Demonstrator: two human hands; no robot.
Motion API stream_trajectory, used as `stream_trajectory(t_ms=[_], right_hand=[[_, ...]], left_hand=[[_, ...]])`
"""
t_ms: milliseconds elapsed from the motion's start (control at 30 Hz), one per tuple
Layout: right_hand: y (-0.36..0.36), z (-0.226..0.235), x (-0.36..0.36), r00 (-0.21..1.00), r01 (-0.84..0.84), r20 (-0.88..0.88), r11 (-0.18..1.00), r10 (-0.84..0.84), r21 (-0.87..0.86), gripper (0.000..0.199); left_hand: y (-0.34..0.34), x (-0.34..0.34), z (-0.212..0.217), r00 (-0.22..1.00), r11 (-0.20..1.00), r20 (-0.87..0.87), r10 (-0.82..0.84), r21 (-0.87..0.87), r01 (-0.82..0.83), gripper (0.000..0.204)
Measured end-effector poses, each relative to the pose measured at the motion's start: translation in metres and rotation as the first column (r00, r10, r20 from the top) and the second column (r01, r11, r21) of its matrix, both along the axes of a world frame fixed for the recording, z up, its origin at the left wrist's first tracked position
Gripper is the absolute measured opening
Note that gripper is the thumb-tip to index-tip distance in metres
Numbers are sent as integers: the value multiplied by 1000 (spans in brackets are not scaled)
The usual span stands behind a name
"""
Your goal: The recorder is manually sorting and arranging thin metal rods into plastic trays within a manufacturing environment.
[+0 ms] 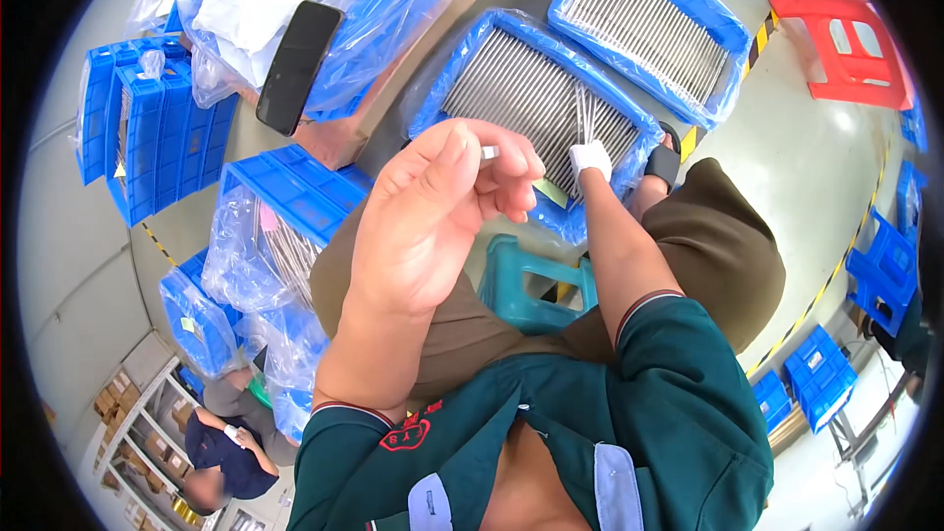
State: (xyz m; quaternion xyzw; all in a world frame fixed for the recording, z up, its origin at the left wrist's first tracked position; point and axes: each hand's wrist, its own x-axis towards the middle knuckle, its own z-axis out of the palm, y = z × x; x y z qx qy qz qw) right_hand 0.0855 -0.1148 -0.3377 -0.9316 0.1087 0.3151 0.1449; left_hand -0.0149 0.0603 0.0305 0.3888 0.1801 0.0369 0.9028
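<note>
My bare left hand (418, 211) is raised close in front of me, its fingers curled in. A small silver-grey piece (489, 151) pokes out between thumb and fingers; the rest of it is hidden by the hand. My right hand (590, 159) wears a white glove and reaches down into a blue crate (425, 116) lined with clear plastic. It grips a few thin metal rods (586, 113), which stand up at a slant from the row of similar rods (506, 79) lying side by side there. A yellowish slip (551, 194) lies at the crate's near edge.
A second crate (733, 39) of rods stands at the back right, near a red stool (855, 49). A teal stool (531, 280) is between my legs. Bagged blue crates (285, 197) crowd the left, beside a black phone (298, 67). Another person (231, 442) sits lower left.
</note>
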Motion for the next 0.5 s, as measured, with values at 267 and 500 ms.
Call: stream_trajectory(t_ms=[267, 500], right_hand=[[-3, -16, -21, 905, 403, -309, 824, -293, 398, 49], [5, 75, -30, 825, 564, -451, 546, -340, 620, 44]], left_hand=[[6, -8, -7, 998, 998, -30, 59, 14, -59, 32], [12, 6, -15, 991, 994, -80, 110, 21, -108, 31]])
